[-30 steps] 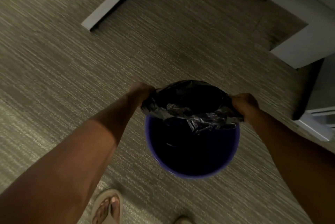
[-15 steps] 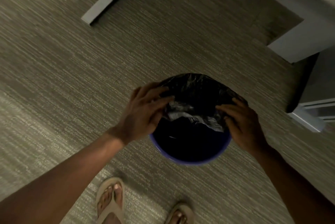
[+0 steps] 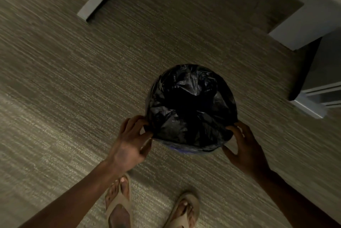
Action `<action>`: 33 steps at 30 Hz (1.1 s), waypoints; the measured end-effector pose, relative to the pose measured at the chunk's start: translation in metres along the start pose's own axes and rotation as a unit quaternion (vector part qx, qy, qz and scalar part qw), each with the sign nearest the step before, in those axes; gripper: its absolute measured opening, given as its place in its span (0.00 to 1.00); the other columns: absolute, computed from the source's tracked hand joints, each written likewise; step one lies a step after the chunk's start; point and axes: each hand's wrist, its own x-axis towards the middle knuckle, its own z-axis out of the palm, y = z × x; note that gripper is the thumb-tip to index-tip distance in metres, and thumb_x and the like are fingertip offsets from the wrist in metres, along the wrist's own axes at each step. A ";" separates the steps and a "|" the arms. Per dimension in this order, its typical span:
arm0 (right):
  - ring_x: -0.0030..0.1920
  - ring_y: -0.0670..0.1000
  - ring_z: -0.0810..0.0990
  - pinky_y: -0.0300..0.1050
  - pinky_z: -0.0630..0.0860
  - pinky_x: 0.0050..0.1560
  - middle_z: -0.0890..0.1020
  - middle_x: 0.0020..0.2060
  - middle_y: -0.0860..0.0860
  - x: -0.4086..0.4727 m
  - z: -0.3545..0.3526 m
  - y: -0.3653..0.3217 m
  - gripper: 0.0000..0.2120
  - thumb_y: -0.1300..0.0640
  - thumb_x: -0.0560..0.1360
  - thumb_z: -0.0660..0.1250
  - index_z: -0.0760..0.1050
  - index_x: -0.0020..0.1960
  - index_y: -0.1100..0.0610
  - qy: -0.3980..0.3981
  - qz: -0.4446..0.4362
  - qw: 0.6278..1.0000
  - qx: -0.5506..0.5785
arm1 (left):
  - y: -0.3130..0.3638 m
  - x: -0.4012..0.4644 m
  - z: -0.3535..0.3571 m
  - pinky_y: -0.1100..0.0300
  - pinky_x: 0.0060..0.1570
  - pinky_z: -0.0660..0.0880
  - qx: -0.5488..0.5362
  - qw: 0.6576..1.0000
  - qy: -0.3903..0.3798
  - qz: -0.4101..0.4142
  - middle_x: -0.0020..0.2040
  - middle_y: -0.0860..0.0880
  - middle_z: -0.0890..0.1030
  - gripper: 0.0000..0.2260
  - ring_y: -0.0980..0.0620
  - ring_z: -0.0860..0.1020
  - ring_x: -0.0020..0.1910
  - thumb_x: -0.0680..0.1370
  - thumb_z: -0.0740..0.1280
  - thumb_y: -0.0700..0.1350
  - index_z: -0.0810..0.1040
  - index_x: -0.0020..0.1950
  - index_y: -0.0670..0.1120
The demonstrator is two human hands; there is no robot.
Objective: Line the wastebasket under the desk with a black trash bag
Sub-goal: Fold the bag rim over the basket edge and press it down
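A round wastebasket stands on the carpet, and only a thin blue strip of its rim (image 3: 181,151) shows at the near side. A crinkled black trash bag (image 3: 191,106) covers its whole mouth and folds over the rim. My left hand (image 3: 131,142) pinches the bag's edge at the near-left of the rim. My right hand (image 3: 243,147) holds the bag's edge at the near-right. The inside of the basket is dark, and how deep the bag hangs there cannot be seen.
The basket sits on grey-beige carpet. A white desk leg foot (image 3: 97,0) lies at the upper left, a white desk panel (image 3: 304,24) at the upper right, and a white drawer unit (image 3: 319,87) at the right. My sandalled feet (image 3: 120,203) are just behind the basket.
The bag's near edge, bunched across the middle of the opening before, is now pulled over the near rim. Both hands moved from the basket's sides and top toward me, and the blue rim is nearly hidden.
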 end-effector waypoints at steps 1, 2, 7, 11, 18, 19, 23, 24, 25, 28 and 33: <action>0.67 0.57 0.77 0.52 0.85 0.46 0.70 0.72 0.55 0.000 0.004 -0.002 0.34 0.52 0.69 0.80 0.70 0.70 0.54 0.009 0.008 1.000 0.011 | 0.001 -0.002 0.002 0.40 0.64 0.71 -0.011 1.000 -0.004 -0.018 0.59 0.41 0.82 0.11 0.37 0.76 0.67 0.72 0.73 0.44 0.85 0.54 0.44; 0.67 0.57 0.77 0.52 0.84 0.46 0.72 0.70 0.55 0.001 0.008 -0.005 0.33 0.53 0.69 0.81 0.69 0.68 0.54 0.020 0.015 0.999 0.019 | 0.001 -0.004 0.005 0.39 0.65 0.71 -0.022 0.999 -0.012 -0.030 0.60 0.41 0.82 0.13 0.37 0.76 0.68 0.72 0.73 0.45 0.85 0.56 0.44; 0.60 0.56 0.79 0.45 0.77 0.43 0.76 0.63 0.53 0.002 0.023 -0.015 0.32 0.57 0.67 0.81 0.67 0.64 0.56 0.050 0.080 0.994 0.058 | 0.009 -0.014 0.014 0.35 0.72 0.66 -0.058 0.995 -0.059 -0.064 0.70 0.43 0.79 0.21 0.37 0.71 0.75 0.75 0.72 0.47 0.79 0.68 0.48; 0.70 0.58 0.73 0.51 0.81 0.48 0.69 0.74 0.58 -0.005 0.031 -0.024 0.37 0.58 0.67 0.82 0.67 0.69 0.61 0.102 0.110 0.987 0.058 | 0.015 -0.021 0.023 0.35 0.70 0.69 -0.076 0.993 -0.049 -0.074 0.73 0.43 0.77 0.14 0.39 0.66 0.79 0.75 0.72 0.43 0.83 0.61 0.47; 0.55 0.59 0.83 0.54 0.82 0.47 0.79 0.61 0.59 -0.005 0.046 -0.052 0.36 0.62 0.74 0.77 0.62 0.74 0.51 0.152 0.291 0.918 0.221 | 0.042 -0.031 0.033 0.42 0.70 0.72 -0.079 0.984 -0.050 -0.154 0.76 0.36 0.67 0.22 0.34 0.63 0.78 0.72 0.75 0.40 0.83 0.66 0.51; 0.52 0.59 0.85 0.52 0.81 0.46 0.82 0.57 0.59 -0.003 0.048 -0.056 0.31 0.66 0.76 0.73 0.64 0.72 0.49 0.139 0.352 0.866 0.326 | 0.046 -0.032 0.034 0.41 0.67 0.75 -0.067 0.983 -0.071 -0.155 0.74 0.37 0.68 0.23 0.35 0.66 0.75 0.72 0.75 0.41 0.81 0.68 0.50; 0.58 0.59 0.82 0.51 0.78 0.50 0.84 0.57 0.56 -0.001 0.053 -0.067 0.12 0.63 0.83 0.61 0.77 0.63 0.55 0.117 0.487 0.591 0.633 | 0.053 -0.038 0.044 0.44 0.53 0.79 -0.071 0.974 -0.150 -0.154 0.63 0.42 0.74 0.29 0.39 0.76 0.60 0.70 0.74 0.45 0.76 0.72 0.47; 0.59 0.58 0.82 0.51 0.78 0.51 0.85 0.56 0.54 -0.003 0.054 -0.070 0.11 0.61 0.83 0.61 0.79 0.61 0.54 0.106 0.485 0.577 0.648 | 0.053 -0.038 0.047 0.44 0.52 0.79 -0.069 0.972 -0.164 -0.155 0.63 0.42 0.75 0.31 0.39 0.77 0.59 0.70 0.74 0.46 0.74 0.73 0.47; 0.58 0.56 0.83 0.52 0.78 0.53 0.86 0.55 0.53 -0.007 0.055 -0.072 0.11 0.59 0.84 0.61 0.81 0.59 0.53 0.100 0.484 0.573 0.654 | 0.053 -0.038 0.050 0.45 0.52 0.80 -0.067 0.969 -0.182 -0.152 0.62 0.42 0.76 0.33 0.39 0.78 0.59 0.69 0.75 0.46 0.72 0.74 0.47; 0.58 0.55 0.82 0.51 0.77 0.53 0.85 0.57 0.52 -0.014 0.057 -0.074 0.09 0.59 0.83 0.63 0.81 0.59 0.53 0.110 0.500 0.561 0.651 | 0.060 -0.032 0.048 0.45 0.63 0.77 -0.056 0.955 -0.250 -0.147 0.67 0.43 0.76 0.35 0.39 0.76 0.66 0.76 0.72 0.49 0.63 0.80 0.48; 0.52 0.55 0.82 0.50 0.77 0.49 0.84 0.51 0.53 -0.007 0.061 -0.072 0.09 0.65 0.82 0.64 0.80 0.53 0.55 0.107 0.522 0.610 0.587 | 0.058 -0.024 0.045 0.48 0.70 0.70 -0.006 0.940 -0.303 -0.157 0.73 0.45 0.73 0.33 0.43 0.71 0.72 0.80 0.65 0.53 0.58 0.83 0.50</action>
